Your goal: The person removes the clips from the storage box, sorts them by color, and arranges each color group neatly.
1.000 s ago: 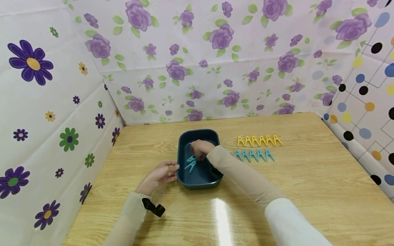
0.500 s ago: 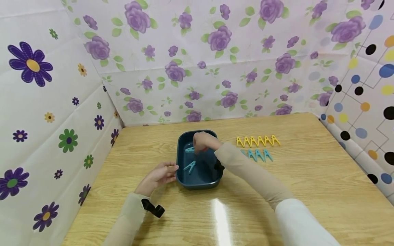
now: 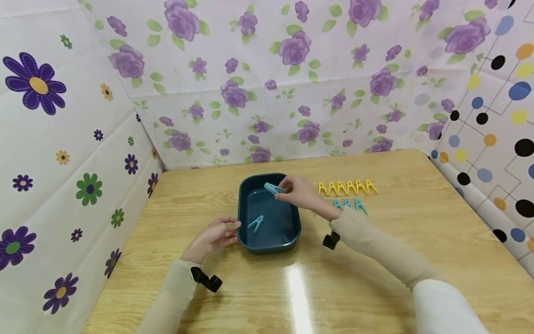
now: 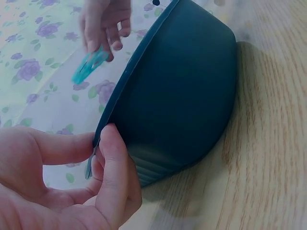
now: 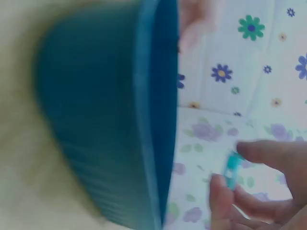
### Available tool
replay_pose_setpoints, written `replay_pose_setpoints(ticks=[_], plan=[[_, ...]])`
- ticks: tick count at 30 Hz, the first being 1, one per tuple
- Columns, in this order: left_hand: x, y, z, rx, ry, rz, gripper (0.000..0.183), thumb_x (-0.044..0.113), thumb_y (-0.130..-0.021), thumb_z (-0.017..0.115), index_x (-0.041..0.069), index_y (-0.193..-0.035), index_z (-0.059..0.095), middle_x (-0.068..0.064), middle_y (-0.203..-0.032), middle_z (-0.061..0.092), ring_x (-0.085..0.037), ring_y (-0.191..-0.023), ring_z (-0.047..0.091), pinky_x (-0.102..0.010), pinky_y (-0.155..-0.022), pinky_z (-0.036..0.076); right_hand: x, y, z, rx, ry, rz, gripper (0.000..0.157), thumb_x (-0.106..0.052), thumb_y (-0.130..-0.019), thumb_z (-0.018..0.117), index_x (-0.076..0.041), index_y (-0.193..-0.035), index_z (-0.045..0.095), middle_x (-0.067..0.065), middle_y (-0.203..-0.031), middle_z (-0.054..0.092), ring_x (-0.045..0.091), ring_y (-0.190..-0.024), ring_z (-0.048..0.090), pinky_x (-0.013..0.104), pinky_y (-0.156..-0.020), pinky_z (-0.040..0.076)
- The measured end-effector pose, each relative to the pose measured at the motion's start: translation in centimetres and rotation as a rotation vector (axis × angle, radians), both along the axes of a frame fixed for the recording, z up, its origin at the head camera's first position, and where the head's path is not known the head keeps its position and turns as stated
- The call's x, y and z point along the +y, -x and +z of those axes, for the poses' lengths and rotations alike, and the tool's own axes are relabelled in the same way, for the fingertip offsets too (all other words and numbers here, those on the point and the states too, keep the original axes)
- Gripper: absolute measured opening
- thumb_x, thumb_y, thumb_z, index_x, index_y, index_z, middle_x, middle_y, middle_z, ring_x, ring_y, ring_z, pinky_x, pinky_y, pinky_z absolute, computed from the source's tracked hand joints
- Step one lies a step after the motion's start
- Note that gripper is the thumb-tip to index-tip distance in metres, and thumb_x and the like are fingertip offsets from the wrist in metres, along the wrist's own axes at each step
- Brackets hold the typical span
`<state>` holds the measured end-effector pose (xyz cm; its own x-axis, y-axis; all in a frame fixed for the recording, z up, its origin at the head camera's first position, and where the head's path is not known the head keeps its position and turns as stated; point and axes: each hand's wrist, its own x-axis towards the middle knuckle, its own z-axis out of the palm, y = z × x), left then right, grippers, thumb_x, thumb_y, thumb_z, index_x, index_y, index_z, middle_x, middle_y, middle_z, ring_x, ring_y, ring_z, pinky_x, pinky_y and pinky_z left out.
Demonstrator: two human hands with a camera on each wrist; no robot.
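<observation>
My left hand (image 3: 218, 234) pinches the left rim of a dark blue basin (image 3: 269, 241) between thumb and fingers, as the left wrist view shows up close. Above the basin's far right part, my right hand (image 3: 301, 191) holds a light blue clothespin (image 3: 274, 188) between thumb and fingertips. The same clothespin (image 4: 90, 66) hangs over the rim in the left wrist view. Inside the basin, one more blue clothespin (image 3: 256, 223) lies on the floor toward the left.
Right of the basin, a row of several yellow clothespins (image 3: 347, 187) lies on the wooden table (image 3: 359, 250). Below it is a row of blue clothespins (image 3: 360, 206), partly covered by the right forearm. Flowered cloth (image 3: 233, 134) hangs behind and at the sides.
My right hand has risen from the basin's floor toward its right rim, bringing one blue clothespin up with it. The left hand stays at the rim.
</observation>
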<state>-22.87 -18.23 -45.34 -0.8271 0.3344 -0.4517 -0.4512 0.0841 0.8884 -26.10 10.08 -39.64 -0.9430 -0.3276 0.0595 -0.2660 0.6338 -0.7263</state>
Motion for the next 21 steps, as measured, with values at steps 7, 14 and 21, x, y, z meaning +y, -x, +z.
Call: replay_pose_setpoints(ticks=[7,14,21], plan=[[0.2,0.1,0.0,0.001,-0.002,0.006,0.006,0.01,-0.097,0.056,0.007,-0.101,0.052,0.002,-0.076,0.06,-0.009,-0.067,0.058,-0.022,-0.067,0.053,3.1,-2.3,-2.1,0.119,0.137,-0.127,0.029,-0.026,-0.088,0.072,-0.008,-0.109,0.064,0.012,-0.101,0.067,0.023,-0.082,0.065,0.031,-0.066,0.054],[0.1,0.0,0.0,0.027,0.041,-0.02,0.012,0.011,-0.099,0.053,0.005,-0.109,0.049,0.001,-0.079,0.056,-0.009,-0.068,0.057,-0.022,-0.067,0.053,6.0,-4.0,-4.2,0.172,0.205,-0.217,0.03,-0.03,-0.089,0.071,-0.01,-0.11,0.063,0.012,-0.101,0.067,0.02,-0.081,0.065,0.027,-0.062,0.052],[0.0,0.2,-0.3,0.013,0.019,-0.014,0.009,0.012,-0.099,0.054,0.006,-0.105,0.05,0.003,-0.076,0.058,-0.008,-0.067,0.058,-0.021,-0.067,0.053,9.2,-5.5,-6.2,0.175,0.175,-0.302,0.032,-0.03,-0.088,0.072,-0.008,-0.109,0.063,0.012,-0.1,0.067,0.018,-0.079,0.063,0.023,-0.063,0.052]])
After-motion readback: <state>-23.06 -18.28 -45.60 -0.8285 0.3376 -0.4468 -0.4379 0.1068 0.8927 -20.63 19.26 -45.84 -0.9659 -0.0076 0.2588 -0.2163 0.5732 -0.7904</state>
